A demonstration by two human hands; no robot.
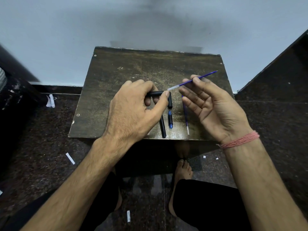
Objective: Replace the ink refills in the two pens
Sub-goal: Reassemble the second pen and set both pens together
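My left hand (133, 110) grips a black pen barrel (155, 93) held sideways above the small wooden table (116, 72). My right hand (211, 105) pinches a blue ink refill (200, 78) between thumb and forefinger, its clear end pointing at the barrel's open end and almost touching it. On the table below lie a black pen part (162, 125), a short black piece (170, 101), a blue-and-black pen tip section (170, 120) and a second blue refill (185, 117).
The table stands against a pale wall on a dark speckled floor. Scraps of white paper (70, 158) lie on the floor. My bare foot (183, 169) and knees sit below the table's front edge. Dark surfaces rise at both sides.
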